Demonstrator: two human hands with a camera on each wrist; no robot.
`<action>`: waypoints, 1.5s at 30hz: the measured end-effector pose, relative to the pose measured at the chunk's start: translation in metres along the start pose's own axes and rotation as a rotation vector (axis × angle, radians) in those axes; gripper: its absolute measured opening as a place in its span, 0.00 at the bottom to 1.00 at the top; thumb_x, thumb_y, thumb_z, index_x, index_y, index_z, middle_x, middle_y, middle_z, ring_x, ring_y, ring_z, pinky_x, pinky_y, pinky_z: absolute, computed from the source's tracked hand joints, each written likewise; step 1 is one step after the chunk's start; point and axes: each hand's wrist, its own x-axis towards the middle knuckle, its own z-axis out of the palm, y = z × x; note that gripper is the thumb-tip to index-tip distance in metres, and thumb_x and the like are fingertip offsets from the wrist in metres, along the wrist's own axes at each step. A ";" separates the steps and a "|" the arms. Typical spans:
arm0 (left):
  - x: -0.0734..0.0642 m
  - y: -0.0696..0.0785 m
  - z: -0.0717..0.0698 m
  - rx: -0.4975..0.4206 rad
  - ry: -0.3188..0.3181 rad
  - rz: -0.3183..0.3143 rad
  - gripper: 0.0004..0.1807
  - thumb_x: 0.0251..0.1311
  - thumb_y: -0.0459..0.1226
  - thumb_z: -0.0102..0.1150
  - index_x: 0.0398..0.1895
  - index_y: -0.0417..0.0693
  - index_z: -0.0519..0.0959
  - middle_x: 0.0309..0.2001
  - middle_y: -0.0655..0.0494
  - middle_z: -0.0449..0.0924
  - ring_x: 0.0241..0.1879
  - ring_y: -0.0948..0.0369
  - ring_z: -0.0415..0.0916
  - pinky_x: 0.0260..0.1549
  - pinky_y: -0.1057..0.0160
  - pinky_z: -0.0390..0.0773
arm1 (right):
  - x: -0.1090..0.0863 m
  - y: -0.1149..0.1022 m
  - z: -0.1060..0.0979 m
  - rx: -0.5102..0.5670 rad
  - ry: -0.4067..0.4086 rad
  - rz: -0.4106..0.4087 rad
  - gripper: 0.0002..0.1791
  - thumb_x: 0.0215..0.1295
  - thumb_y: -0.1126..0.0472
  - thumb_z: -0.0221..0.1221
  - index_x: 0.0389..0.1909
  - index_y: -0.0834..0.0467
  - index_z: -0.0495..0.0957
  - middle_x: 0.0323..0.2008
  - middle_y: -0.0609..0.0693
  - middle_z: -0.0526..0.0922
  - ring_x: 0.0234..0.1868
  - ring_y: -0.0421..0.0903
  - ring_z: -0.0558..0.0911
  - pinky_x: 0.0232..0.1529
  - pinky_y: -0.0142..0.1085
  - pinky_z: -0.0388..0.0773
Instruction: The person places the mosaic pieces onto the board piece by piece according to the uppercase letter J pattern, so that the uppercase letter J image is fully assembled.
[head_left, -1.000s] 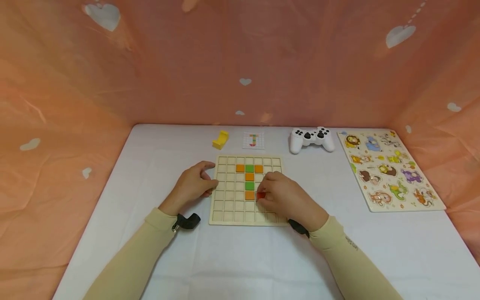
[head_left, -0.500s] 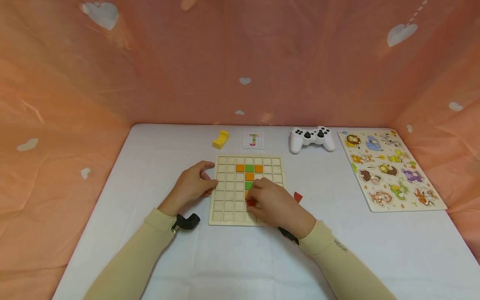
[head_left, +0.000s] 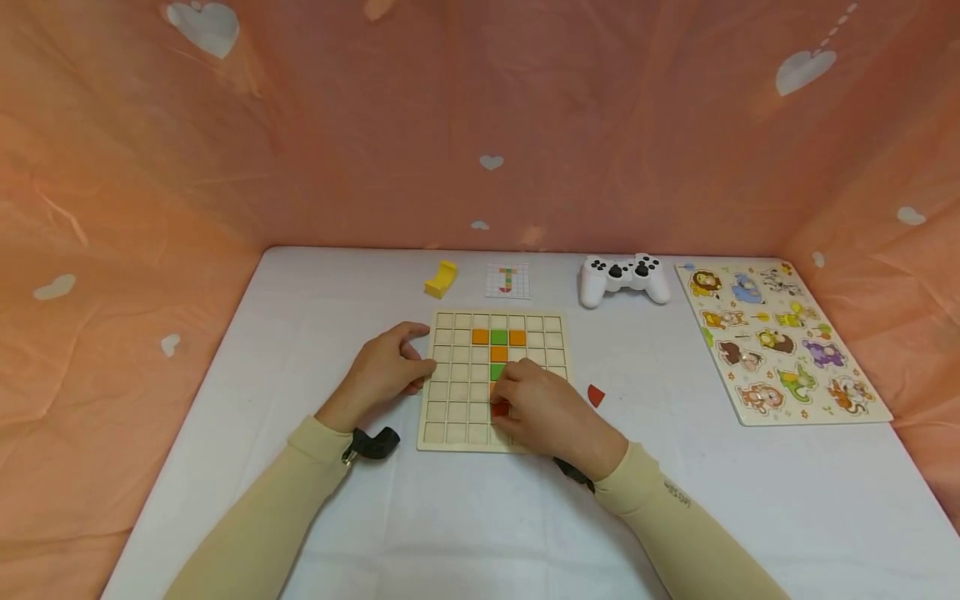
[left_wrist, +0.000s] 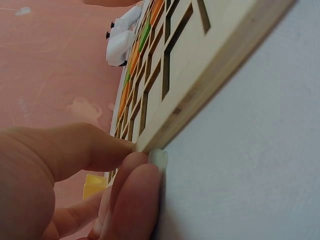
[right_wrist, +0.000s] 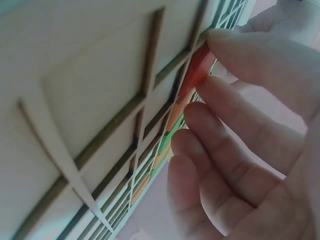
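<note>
A wooden grid board [head_left: 457, 412] lies in front of me, with orange tiles [head_left: 480, 337] and green tiles [head_left: 498, 337] set in a T-like pattern. My right hand [head_left: 551, 412] is over its lower middle and pinches a red tile [right_wrist: 197, 70] between thumb and index finger. That tile sits right at the cell below the lowest orange one, partly hidden by the fingers. My left hand [head_left: 386, 362] holds the board's left edge; in the left wrist view the thumb and curled fingers [left_wrist: 135, 200] meet at the wooden rim. A loose red quarter-round piece [head_left: 596, 395] lies right of the board.
Behind the board are a yellow curved block [head_left: 441, 280], a small pattern card [head_left: 507, 281] and a white game controller [head_left: 624, 279]. An animal puzzle board [head_left: 783, 342] lies on the right. Orange cloth [head_left: 480, 125] hangs around the white table.
My right hand has moved left and slightly nearer with the red tile, from beside the lowest orange tile to below it. The loose red piece has come into view. The left hand has stayed put.
</note>
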 end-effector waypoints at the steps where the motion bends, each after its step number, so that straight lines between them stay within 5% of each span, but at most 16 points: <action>1: 0.000 0.000 0.000 -0.001 -0.001 -0.002 0.34 0.66 0.39 0.70 0.75 0.49 0.73 0.37 0.50 0.84 0.26 0.60 0.83 0.31 0.64 0.84 | 0.000 0.000 0.000 0.003 0.001 0.005 0.03 0.63 0.61 0.73 0.35 0.51 0.89 0.36 0.43 0.82 0.42 0.43 0.77 0.42 0.36 0.82; 24: 0.002 -0.001 0.001 -0.006 -0.001 -0.018 0.35 0.66 0.40 0.71 0.76 0.50 0.72 0.38 0.49 0.83 0.27 0.60 0.84 0.31 0.64 0.85 | -0.005 0.012 -0.012 0.032 0.051 0.050 0.04 0.64 0.62 0.71 0.38 0.52 0.92 0.39 0.44 0.84 0.46 0.45 0.80 0.44 0.38 0.85; 29: 0.003 0.000 0.003 -0.006 -0.009 -0.025 0.35 0.66 0.39 0.70 0.76 0.50 0.72 0.39 0.49 0.83 0.27 0.60 0.84 0.32 0.64 0.85 | -0.024 0.027 -0.022 0.026 0.057 0.132 0.07 0.67 0.59 0.70 0.43 0.56 0.91 0.42 0.47 0.85 0.47 0.46 0.81 0.48 0.42 0.85; 35: 0.004 -0.003 0.004 -0.008 -0.003 -0.026 0.36 0.66 0.39 0.71 0.77 0.51 0.72 0.40 0.48 0.83 0.27 0.59 0.85 0.32 0.63 0.86 | -0.050 0.048 -0.028 0.006 0.061 0.249 0.09 0.64 0.58 0.72 0.43 0.57 0.89 0.40 0.47 0.83 0.42 0.44 0.77 0.42 0.40 0.80; 45: 0.003 -0.002 0.004 -0.031 -0.013 -0.025 0.35 0.66 0.38 0.70 0.76 0.51 0.72 0.40 0.48 0.84 0.28 0.59 0.86 0.33 0.62 0.89 | -0.078 0.072 -0.031 -0.062 0.086 0.267 0.09 0.62 0.57 0.76 0.38 0.55 0.87 0.39 0.48 0.83 0.45 0.49 0.81 0.47 0.47 0.84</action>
